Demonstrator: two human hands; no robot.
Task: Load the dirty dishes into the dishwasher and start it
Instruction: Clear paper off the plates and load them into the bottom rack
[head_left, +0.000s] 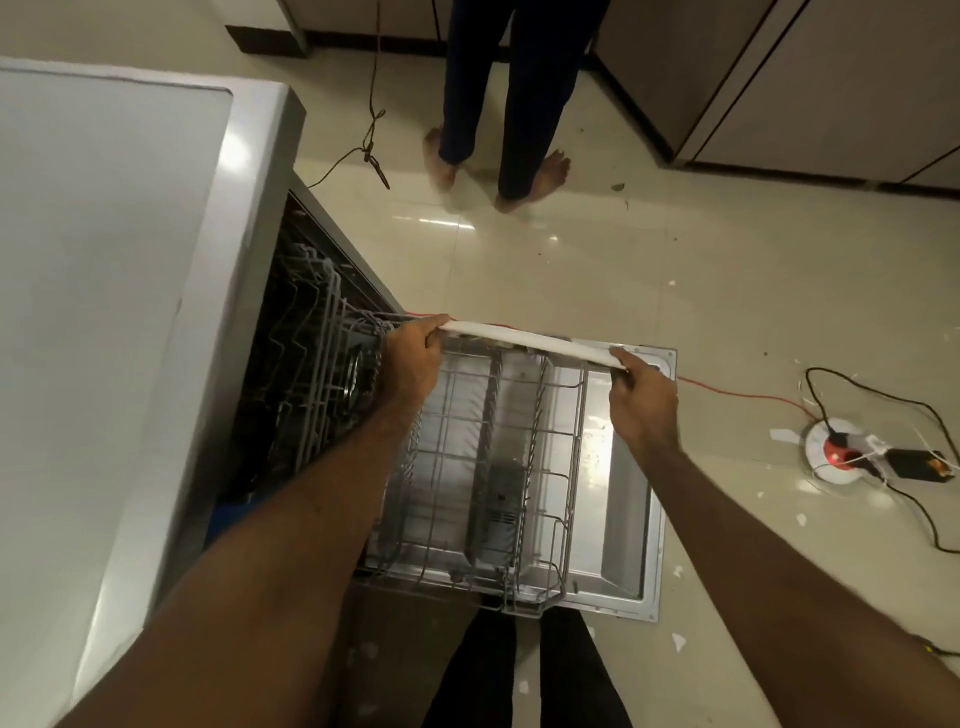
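The white dishwasher (104, 260) stands at the left with its door (631, 519) folded down flat on the floor side. The grey wire lower rack (467, 467) is pulled out over the door and holds no dishes that I can see. Both hands hold a flat white plate (530, 343), seen edge-on, above the rack's far side. My left hand (410, 358) grips its left end and my right hand (641, 395) pinches its right end. Another wire rack (311, 332) shows inside the dark tub.
A barefoot person (498, 104) stands on the tiled floor beyond the door. A round extension socket (836, 452) with black cables lies at the right, and a red cable (743, 395) runs to the dishwasher. Cabinets (779, 78) line the back right. A thin cord (371, 130) hangs behind the dishwasher.
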